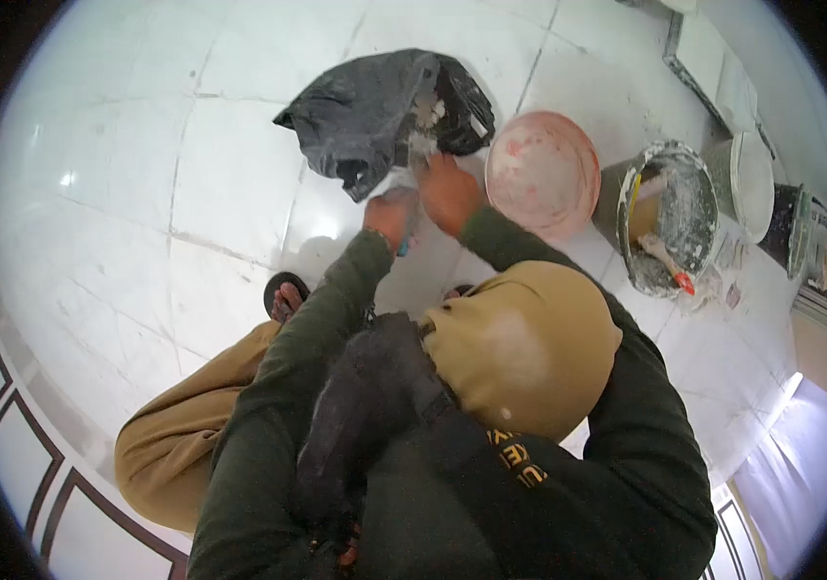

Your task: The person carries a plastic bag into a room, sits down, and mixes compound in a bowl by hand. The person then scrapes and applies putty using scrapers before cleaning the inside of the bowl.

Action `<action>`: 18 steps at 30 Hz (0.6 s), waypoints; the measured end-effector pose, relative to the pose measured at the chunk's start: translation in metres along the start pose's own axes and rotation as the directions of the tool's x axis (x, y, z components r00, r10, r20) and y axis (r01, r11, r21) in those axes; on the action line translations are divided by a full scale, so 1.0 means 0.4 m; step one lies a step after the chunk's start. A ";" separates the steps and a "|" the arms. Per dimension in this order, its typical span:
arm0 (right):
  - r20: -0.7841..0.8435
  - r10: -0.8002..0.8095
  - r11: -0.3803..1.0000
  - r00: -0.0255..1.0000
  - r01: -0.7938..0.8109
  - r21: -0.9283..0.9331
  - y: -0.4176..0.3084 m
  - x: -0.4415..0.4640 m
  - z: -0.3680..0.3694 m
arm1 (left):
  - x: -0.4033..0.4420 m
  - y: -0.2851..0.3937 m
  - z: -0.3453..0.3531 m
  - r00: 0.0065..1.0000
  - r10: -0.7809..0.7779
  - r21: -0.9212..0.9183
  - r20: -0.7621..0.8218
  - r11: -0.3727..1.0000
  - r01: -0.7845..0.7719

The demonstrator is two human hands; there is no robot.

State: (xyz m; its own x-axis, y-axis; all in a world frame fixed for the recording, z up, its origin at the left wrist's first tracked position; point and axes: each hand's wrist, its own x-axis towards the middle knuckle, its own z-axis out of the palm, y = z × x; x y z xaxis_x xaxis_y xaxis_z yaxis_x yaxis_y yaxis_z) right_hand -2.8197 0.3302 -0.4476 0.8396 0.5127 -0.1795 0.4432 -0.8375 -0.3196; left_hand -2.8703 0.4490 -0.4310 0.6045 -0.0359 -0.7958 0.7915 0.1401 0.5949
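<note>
My left hand [391, 215] is closed in front of a black plastic bag [351, 111]. A small blue piece shows below its fingers, but what it belongs to is too blurred to tell. Close beside it, my right hand [449, 193] is also closed, at the near edge of the bag's opening. A greyish flat piece [421, 147] sticks out past its fingertips toward the bag; its kind is unclear. Inside the bag's mouth lie pale lumps [428, 111] of crumbly material.
A round pinkish basin [544, 174] with whitish residue stands right of my right hand. Further right, a plaster-crusted bucket [623, 208] lies tilted, holding a red-tipped tool [667, 261]. Another bucket [752, 188] is behind it. White tiles [230, 145] cover the floor.
</note>
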 end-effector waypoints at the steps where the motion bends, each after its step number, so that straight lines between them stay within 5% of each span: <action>1: -0.024 0.004 1.000 1.000 -0.004 -0.004 -0.001 -0.010 0.010 | 0.005 -0.006 -0.003 1.000 0.009 0.046 -0.008 0.999 -0.008; 5: 0.048 -0.040 0.995 0.998 0.044 -0.093 0.025 0.022 0.010 | 0.007 -0.035 0.009 1.000 -0.020 -0.081 -0.022 0.997 0.018; 6: -0.068 -0.024 0.997 0.997 0.019 -0.070 0.024 0.011 0.018 | 0.009 -0.032 0.007 0.999 -0.054 -0.130 -0.008 0.990 0.052; 9: -0.098 0.130 0.989 0.987 -0.123 0.079 -0.022 -0.043 -0.007 | 0.012 -0.019 -0.001 1.000 -0.011 0.013 0.020 1.000 0.011; 13: 0.087 0.014 1.000 0.996 -0.013 -0.018 0.027 -0.009 0.013 | -0.002 -0.032 0.005 0.999 -0.017 -0.237 0.048 0.971 0.028; 15: 0.214 -0.049 0.994 0.976 0.069 -0.090 0.019 -0.013 0.008 | -0.003 -0.006 0.012 1.000 -0.010 -0.095 0.000 0.995 0.010; 16: -0.151 0.050 0.998 0.987 -0.045 0.039 -0.025 -0.037 0.016 | 0.018 -0.016 0.002 1.000 0.014 -0.027 -0.003 1.000 -0.014; 18: -0.043 -0.017 1.000 0.999 0.017 -0.013 -0.002 -0.016 0.004 | 0.020 -0.041 -0.004 0.997 0.069 -0.005 0.038 0.998 -0.069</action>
State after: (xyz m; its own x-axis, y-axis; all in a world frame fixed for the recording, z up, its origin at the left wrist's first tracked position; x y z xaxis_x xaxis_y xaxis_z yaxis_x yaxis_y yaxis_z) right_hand -2.8258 0.3279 -0.4476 0.8445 0.5186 -0.1340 0.4612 -0.8312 -0.3105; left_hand -2.8789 0.4480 -0.4473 0.6605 -0.0639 -0.7481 0.7476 0.1473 0.6475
